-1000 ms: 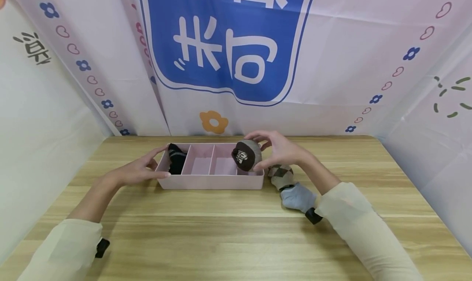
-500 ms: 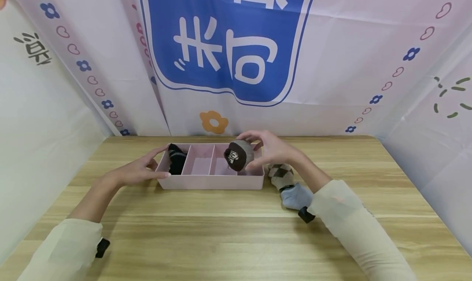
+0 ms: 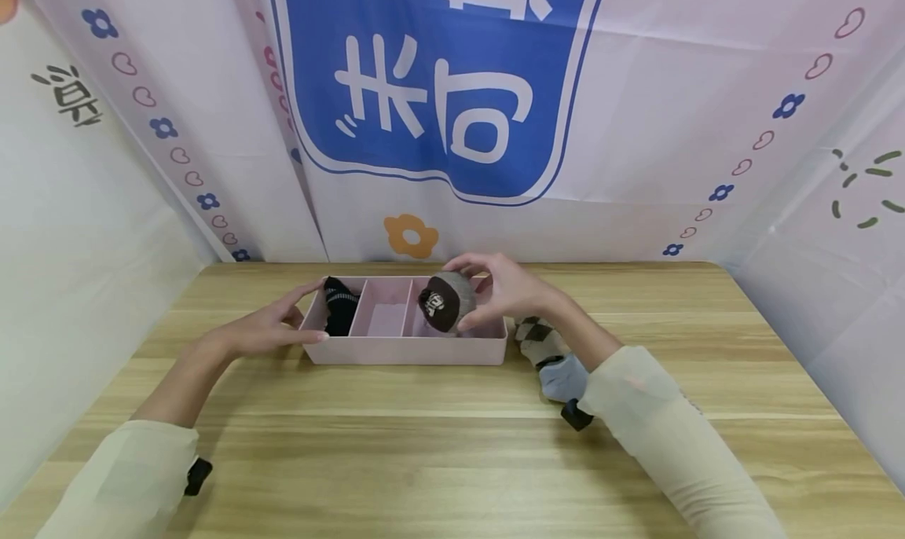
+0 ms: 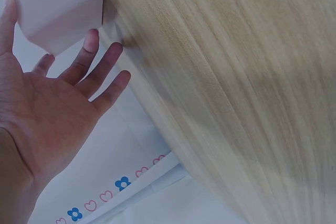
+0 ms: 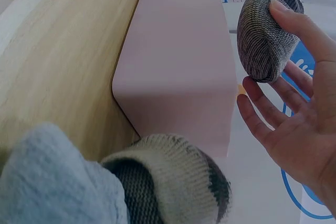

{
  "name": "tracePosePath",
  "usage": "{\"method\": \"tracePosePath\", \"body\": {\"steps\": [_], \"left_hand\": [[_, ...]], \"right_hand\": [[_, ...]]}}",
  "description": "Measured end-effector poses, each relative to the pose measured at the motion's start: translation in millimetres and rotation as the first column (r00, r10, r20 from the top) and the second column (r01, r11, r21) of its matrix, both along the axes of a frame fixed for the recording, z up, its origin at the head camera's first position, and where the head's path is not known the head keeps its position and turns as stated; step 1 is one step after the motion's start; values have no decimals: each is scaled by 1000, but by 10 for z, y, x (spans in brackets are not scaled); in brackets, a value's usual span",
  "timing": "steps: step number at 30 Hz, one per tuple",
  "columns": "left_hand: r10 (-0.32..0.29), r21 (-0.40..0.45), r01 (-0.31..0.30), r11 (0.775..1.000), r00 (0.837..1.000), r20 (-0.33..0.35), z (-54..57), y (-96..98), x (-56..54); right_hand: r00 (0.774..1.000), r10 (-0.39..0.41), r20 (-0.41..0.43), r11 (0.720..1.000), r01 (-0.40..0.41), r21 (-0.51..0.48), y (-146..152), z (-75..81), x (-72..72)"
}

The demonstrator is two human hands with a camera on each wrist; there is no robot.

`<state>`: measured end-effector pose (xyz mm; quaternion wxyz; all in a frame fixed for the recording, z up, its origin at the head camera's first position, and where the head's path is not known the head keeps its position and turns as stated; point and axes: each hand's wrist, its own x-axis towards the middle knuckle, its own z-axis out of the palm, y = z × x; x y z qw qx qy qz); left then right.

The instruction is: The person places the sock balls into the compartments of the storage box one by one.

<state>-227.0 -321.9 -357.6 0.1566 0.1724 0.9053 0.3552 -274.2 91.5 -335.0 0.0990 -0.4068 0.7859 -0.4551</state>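
A pink box with several compartments stands on the table. My left hand holds its left end, thumb at the front corner and index finger toward the back; the other fingers spread loosely in the left wrist view. Inside the leftmost compartment is a black sock. My right hand grips a rolled grey sock with a dark brown, white-marked part, between thumb and fingers. In the head view this sock overlaps the third compartment from the left. From the right wrist, it shows above the box rim.
Right of the box lie a rolled argyle sock and a light blue sock, partly hidden by the right forearm. A printed cloth hangs behind the wooden table.
My right hand has moved left with the grey and brown sock, from the box's right end to over the third compartment. The left hand stays at the box's left end.
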Motion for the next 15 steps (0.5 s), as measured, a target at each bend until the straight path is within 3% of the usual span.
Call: {"method": "tracePosePath", "body": {"steps": [15], "left_hand": [[-7, 10, 7, 1000, 1000, 2, 0, 5, -6]], "right_hand": [[1000, -22, 7, 1000, 22, 2, -116, -20, -30]]}}
